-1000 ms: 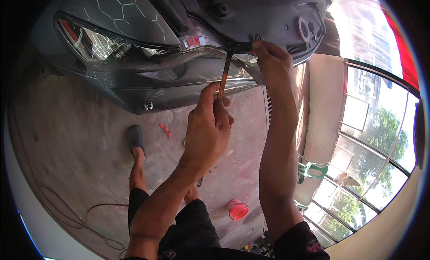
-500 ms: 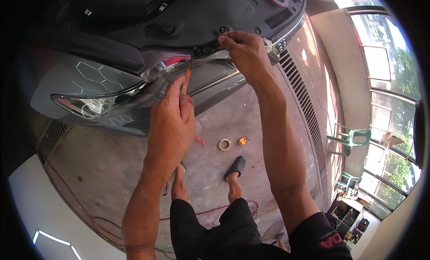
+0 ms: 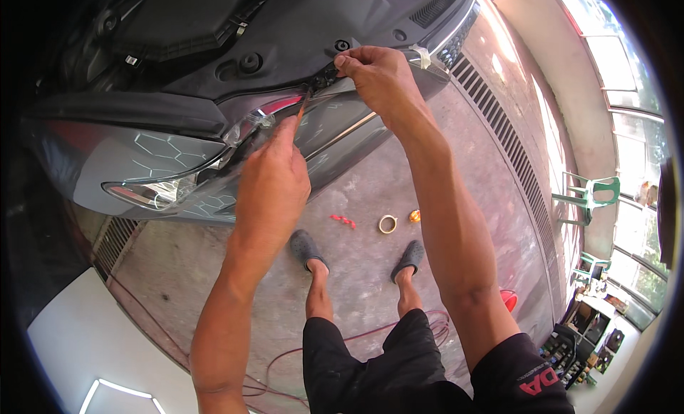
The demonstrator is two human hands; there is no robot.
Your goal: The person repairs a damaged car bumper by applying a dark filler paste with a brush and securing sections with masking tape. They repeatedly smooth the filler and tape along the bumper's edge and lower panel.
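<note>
A: What is shifting at the fingers?

B: The left hand (image 3: 274,179) is sitting closer in than half a second ago: less of the orange-brown strip (image 3: 301,109) is showing between its fingertips and the black piece (image 3: 324,77). The right hand (image 3: 385,79) is staying at that piece's right end.

A: And what is that meaning for the work?

B: I'm judging that the left hand is now bringing the strip in close against the piece while the right hand is steadying it.

A: How are the fingers standing?

B: The left ones are grasping the strip, though their palm side is facing away. It is poking out just beyond the forefinger, reaching up to the black piece. The right thumb and forefinger are pinching that piece, which is lying just left of their tips.

A: What materials are we seeing?

B: The strip is looking narrow and rigid; wood or metal, I cannot tell. The piece is looking dark and lumpy, its outline blurring. Above the fingers, a matt moulded cover (image 3: 299,43) is spreading, dotted with round recesses. Left of the left fingertips, a glossy grey panel (image 3: 171,152) is mirroring honeycomb lights. Well below the right fingers, a pale ring (image 3: 387,232) is lying on scuffed concrete floor (image 3: 178,271).
</note>
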